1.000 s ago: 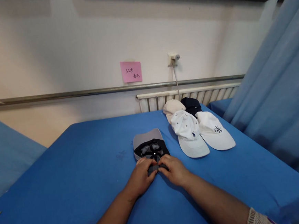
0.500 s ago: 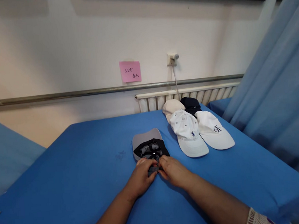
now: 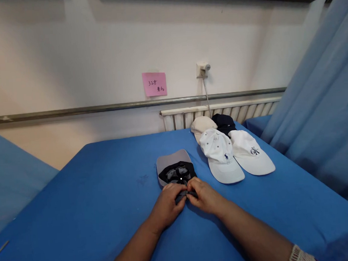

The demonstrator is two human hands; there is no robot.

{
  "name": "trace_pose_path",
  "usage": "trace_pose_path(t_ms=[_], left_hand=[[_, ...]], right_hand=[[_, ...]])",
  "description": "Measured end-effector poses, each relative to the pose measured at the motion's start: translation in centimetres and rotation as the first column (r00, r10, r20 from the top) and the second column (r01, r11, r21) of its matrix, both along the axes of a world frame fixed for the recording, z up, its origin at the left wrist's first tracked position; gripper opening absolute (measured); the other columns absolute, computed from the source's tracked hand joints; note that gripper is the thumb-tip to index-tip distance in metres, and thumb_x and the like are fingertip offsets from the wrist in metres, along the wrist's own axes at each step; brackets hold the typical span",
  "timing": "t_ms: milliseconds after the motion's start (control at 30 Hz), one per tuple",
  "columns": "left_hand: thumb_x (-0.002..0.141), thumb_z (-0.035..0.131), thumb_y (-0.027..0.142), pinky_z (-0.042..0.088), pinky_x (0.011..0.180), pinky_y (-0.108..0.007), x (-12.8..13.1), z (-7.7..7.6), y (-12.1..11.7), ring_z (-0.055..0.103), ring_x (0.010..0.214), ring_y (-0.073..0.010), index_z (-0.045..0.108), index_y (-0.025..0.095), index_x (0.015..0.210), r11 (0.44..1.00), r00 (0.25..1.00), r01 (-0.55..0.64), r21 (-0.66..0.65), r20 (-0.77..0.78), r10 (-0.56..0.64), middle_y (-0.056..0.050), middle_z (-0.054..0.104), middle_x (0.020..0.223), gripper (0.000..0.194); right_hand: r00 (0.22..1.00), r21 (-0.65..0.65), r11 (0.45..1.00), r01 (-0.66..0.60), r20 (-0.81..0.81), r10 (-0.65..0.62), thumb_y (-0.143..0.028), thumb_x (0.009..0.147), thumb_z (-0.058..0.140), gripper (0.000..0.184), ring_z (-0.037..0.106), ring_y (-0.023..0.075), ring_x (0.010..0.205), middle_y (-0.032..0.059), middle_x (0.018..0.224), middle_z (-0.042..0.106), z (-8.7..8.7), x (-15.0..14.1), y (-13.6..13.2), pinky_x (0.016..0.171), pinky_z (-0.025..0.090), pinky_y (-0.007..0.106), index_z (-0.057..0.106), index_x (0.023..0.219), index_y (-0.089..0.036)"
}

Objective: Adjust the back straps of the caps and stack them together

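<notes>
A grey baseball cap [image 3: 174, 158] lies upside down on the blue-covered table, its brim pointing away from me and its black inner band showing. My left hand [image 3: 169, 201] is closed on the cap's back strap, thumb below and fingers above. From the other side my right hand [image 3: 203, 195] pinches the same strap, the fingertips of both hands almost meeting. The fingers hide most of the strap and its fastening. To the right lie a white cap with a small dark emblem [image 3: 221, 157] and a white cap with black letters [image 3: 252, 153].
Behind the white caps sit a beige cap [image 3: 203, 125] and a dark navy cap [image 3: 224, 122]. A radiator [image 3: 185, 119] and a metal rail [image 3: 106, 108] run along the wall. A blue curtain [image 3: 318, 95] hangs at right. A thin stick [image 3: 0, 250] lies at far left.
The view has shifted slightly, so everything sits a little further right. My right fingers have curled tighter at the strap, and the hands stay close together on the cap.
</notes>
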State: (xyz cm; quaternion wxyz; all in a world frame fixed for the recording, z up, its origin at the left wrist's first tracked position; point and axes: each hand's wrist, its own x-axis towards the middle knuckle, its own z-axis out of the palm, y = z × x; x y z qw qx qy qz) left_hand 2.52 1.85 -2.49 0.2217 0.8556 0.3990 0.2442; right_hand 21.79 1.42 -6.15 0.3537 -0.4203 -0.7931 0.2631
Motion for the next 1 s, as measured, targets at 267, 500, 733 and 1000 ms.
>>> trace_pose_path(t_ms=[267, 500, 733, 1000], left_hand=[[0.086, 0.061, 0.022, 0.048, 0.088, -0.038, -0.4, -0.5, 0.2, 0.065, 0.097, -0.0239, 0.068, 0.022, 0.105, 0.999, 0.997, -0.048, 0.019, -0.064, 0.049, -0.006, 0.073, 0.101, 0.021], [0.084, 0.064, 0.021, 0.048, 0.088, -0.040, -0.5, -0.8, 0.1, 0.065, 0.095, -0.0253, 0.070, 0.021, 0.101, 0.998, 0.990, -0.040, 0.041, -0.137, 0.045, -0.007, 0.075, 0.098, 0.018], [0.083, 0.065, 0.024, 0.049, 0.087, -0.036, -0.6, -0.5, 0.3, 0.067, 0.095, -0.0237, 0.069, 0.022, 0.101, 0.992, 0.992, -0.118, -0.031, -0.055, 0.117, -0.005, 0.075, 0.099, 0.018], [0.081, 0.065, 0.022, 0.050, 0.085, -0.034, -0.6, -0.4, 0.4, 0.068, 0.093, -0.0223, 0.066, 0.022, 0.097, 0.981, 0.989, -0.146, -0.127, -0.008, 0.147, -0.003, 0.074, 0.097, 0.016]], right_hand=[[0.980, 0.027, 0.999, -0.027, 0.197, 0.022, -0.011, 0.090, 0.056, 0.019, 0.062, 0.0210, 0.099, 0.0076, 0.110, 0.065, 1.5, 0.0, -0.2, 0.084, 0.047, 0.032, 0.061, 0.107, -0.019], [0.915, 0.114, 0.992, -0.049, 0.404, -0.001, -0.017, 0.096, 0.056, 0.014, 0.063, 0.0224, 0.097, 0.0085, 0.103, 0.070, 2.0, -0.5, -0.2, 0.086, 0.043, 0.034, 0.068, 0.102, -0.018], [0.911, 0.211, 0.977, -0.040, 0.410, -0.051, -0.017, 0.098, 0.054, 0.015, 0.063, 0.0213, 0.095, 0.0087, 0.103, 0.070, 0.4, -0.9, 0.2, 0.083, 0.043, 0.034, 0.069, 0.100, -0.016], [0.863, 0.255, 0.967, -0.029, 0.494, -0.104, -0.016, 0.097, 0.056, 0.012, 0.063, 0.0214, 0.092, 0.0078, 0.098, 0.069, 0.9, -1.6, -0.1, 0.081, 0.047, 0.033, 0.067, 0.100, -0.014]])
